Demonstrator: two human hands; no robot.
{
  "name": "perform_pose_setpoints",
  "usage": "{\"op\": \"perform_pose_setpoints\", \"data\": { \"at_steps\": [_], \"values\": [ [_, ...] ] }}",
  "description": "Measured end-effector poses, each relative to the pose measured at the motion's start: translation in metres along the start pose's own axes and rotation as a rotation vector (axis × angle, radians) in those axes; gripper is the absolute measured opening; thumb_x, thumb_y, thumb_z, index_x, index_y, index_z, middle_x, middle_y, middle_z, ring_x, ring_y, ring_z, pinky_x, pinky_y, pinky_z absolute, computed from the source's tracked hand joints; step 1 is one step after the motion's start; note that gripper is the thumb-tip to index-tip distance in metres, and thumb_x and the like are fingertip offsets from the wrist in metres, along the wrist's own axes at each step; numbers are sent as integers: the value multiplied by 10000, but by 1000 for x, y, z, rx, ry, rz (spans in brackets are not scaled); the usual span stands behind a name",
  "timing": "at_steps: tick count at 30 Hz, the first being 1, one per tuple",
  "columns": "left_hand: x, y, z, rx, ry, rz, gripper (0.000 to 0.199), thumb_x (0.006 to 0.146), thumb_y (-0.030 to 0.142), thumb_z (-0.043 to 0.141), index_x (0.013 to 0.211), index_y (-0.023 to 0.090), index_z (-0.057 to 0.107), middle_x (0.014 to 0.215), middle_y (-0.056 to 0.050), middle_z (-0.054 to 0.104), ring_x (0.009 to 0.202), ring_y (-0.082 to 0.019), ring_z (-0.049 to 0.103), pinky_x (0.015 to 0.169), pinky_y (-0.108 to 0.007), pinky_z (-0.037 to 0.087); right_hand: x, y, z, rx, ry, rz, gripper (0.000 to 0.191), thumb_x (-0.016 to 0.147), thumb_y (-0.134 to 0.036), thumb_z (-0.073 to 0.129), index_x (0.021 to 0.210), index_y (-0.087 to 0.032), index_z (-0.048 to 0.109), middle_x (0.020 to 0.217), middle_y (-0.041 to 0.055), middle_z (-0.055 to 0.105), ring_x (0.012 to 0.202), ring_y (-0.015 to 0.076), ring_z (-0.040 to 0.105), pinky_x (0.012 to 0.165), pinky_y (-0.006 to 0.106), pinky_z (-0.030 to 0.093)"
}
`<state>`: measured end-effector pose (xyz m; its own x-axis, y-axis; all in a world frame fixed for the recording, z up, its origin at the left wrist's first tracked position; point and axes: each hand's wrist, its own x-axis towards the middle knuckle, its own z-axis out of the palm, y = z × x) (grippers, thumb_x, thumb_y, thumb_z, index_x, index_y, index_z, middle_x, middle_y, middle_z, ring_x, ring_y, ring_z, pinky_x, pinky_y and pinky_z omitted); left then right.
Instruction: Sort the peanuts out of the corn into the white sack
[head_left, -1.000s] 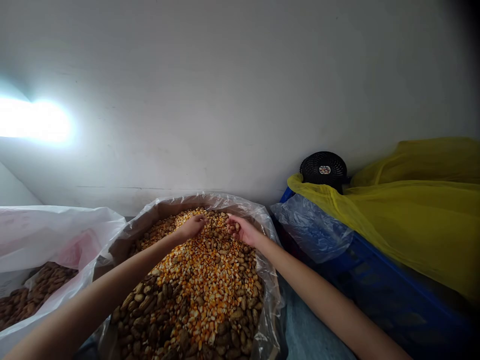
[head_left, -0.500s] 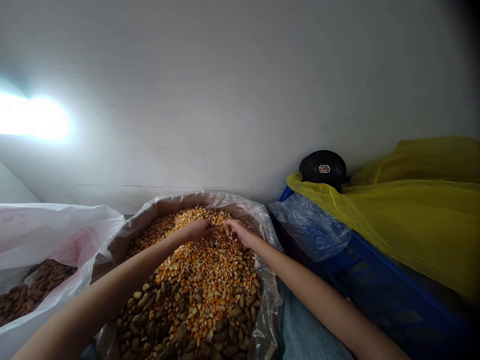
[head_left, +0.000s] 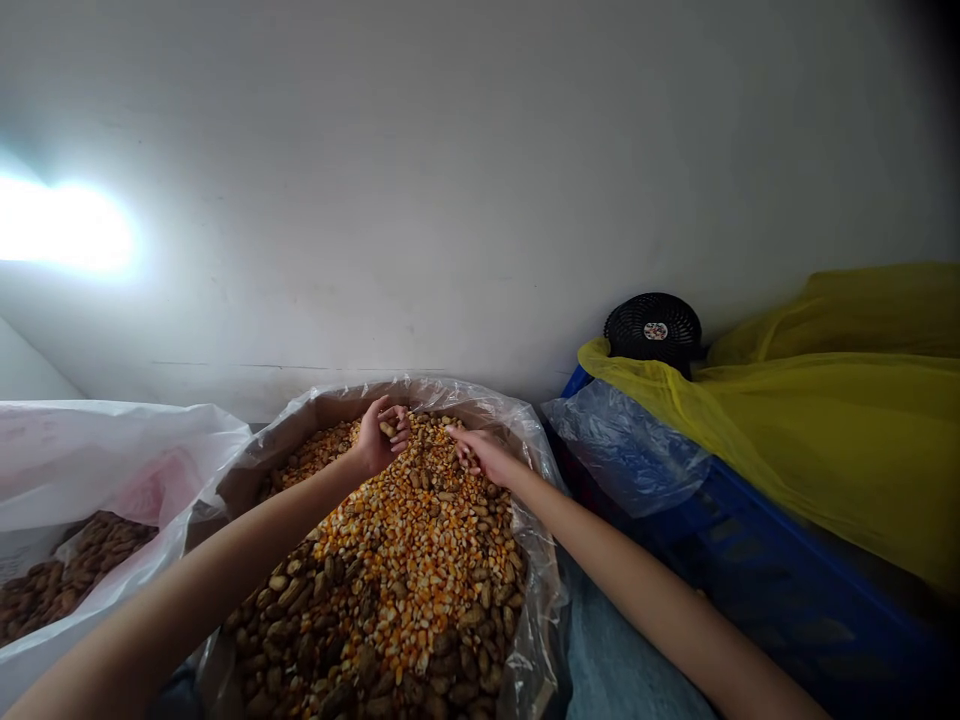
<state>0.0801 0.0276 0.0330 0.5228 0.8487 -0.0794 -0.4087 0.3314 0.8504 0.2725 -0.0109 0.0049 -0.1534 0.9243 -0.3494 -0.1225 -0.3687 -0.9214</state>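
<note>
A plastic-lined bag [head_left: 541, 470] holds yellow-orange corn kernels [head_left: 409, 560] mixed with unshelled peanuts [head_left: 289, 600]. Over the far left part of the corn, my left hand [head_left: 375, 440] is turned palm inward, its fingers curled round a peanut [head_left: 388, 428]. My right hand [head_left: 487, 457] is just above the corn on the far right side, index finger stretched out and the other fingers loosely bent and apart. I see nothing held in it. A gap of corn separates the two hands.
On the left stands a white plastic bag [head_left: 202, 430] with brown peanuts [head_left: 97, 565] inside. To the right is a blue crate [head_left: 750, 560] with clear plastic [head_left: 630, 450], yellow mesh [head_left: 840, 420] and a small black fan [head_left: 654, 330]. A pale wall [head_left: 420, 200] rises behind.
My left hand has lifted away from the corn, moved slightly left and turned so a peanut shows in it. My right hand's fingers have loosened and extended. The view has shifted slightly.
</note>
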Motion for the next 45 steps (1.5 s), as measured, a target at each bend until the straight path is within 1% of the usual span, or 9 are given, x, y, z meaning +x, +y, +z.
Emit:
{"op": "perform_pose_setpoints", "data": {
  "at_steps": [5,8,11,14,21,29,37,40,45],
  "values": [
    [-7,-3,2,124,23,-155,309,692,471,480,650,171,419,504,57,341,348,-35,243,322,-158,141,-2,11,6,-650,-74,-206,268,527,-409,670,590,-161,589,570,-3,549,530,107,454,472,215,298],
    [-14,-3,-2,801,-39,-67,248,703,430,485,718,183,503,467,55,364,371,-60,311,360,-179,222,-2,10,7,-856,-101,-242,306,541,-434,652,680,-163,622,665,13,585,615,128,486,532,228,323],
    [-23,-1,-2,1534,-298,94,208,688,393,521,792,218,565,543,22,502,496,-107,459,479,-209,323,-2,9,6,-794,-140,-170,282,515,-408,672,621,-154,610,607,-3,557,566,105,454,496,212,297],
    [-29,1,0,1842,-440,138,226,717,412,489,852,250,570,676,-4,591,592,-141,523,550,-229,347,-3,7,7,-702,-160,-104,259,517,-383,673,610,-156,591,504,-34,483,465,71,383,424,194,249],
    [-22,1,-10,1776,-387,138,339,772,504,355,801,230,553,645,0,581,573,-128,509,512,-207,306,-13,-13,6,124,-178,-22,238,664,-369,526,605,-173,404,501,-58,351,395,41,291,324,153,130],
    [-23,-2,-14,1753,-384,86,268,669,461,513,745,205,492,545,21,468,465,-96,389,471,-216,261,-16,-25,1,291,-150,-75,210,694,-390,414,661,-183,393,568,-20,428,441,61,347,332,146,155],
    [-19,-2,-8,518,-107,-159,265,743,453,382,767,190,403,517,75,268,351,-41,200,339,-186,168,-15,-11,2,-234,-151,-14,205,639,-381,576,666,-185,522,528,-32,466,399,62,368,330,167,180],
    [-19,-5,-4,615,-70,-213,381,736,545,351,701,172,417,501,63,306,356,-43,245,347,-189,185,-19,-9,-2,-741,-205,-101,142,646,-312,577,728,-200,608,557,-11,531,473,101,452,407,201,297],
    [-23,-4,3,1459,-152,53,383,761,512,346,818,189,546,540,16,475,477,-93,422,472,-214,304,-19,-10,-11,-987,-275,-256,154,635,-250,581,776,-218,632,869,12,615,803,182,536,660,258,375]
  ]
}}
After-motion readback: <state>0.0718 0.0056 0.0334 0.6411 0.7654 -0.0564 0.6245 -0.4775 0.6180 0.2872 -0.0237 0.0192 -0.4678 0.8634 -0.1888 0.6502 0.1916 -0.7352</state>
